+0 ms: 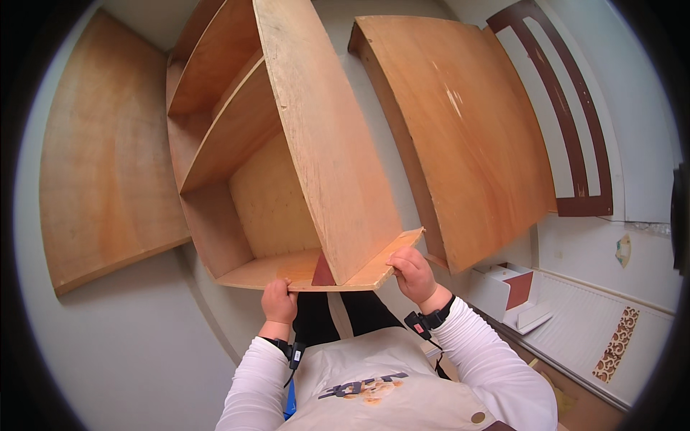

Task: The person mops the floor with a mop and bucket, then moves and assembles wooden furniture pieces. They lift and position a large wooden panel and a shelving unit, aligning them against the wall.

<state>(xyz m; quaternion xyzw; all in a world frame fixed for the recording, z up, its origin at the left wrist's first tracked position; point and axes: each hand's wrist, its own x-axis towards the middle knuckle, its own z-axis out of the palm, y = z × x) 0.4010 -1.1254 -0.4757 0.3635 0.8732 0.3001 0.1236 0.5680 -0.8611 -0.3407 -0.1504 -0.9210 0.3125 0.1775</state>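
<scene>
A large wooden shelf unit [334, 136] with open compartments fills the middle of the view, tilted in front of me. Along its near end runs a flat wooden board [377, 267], which juts out past the side panel on the right. My left hand [279, 302] is closed over the near edge of this board, left of the panel. At the jutting right end, my right hand [415, 275] grips the same board with fingers curled. A dark red triangular patch [323, 274] shows inside the lowest compartment, against the side panel. Both palms' undersides are hidden.
To the right stands a big wooden panel or cabinet [460, 136], with a dark brown slatted frame [575, 115] beyond it. Another wooden panel [108, 158] leans at the left. At the lower right are a white box [500, 287] and a white ridged panel [575, 323].
</scene>
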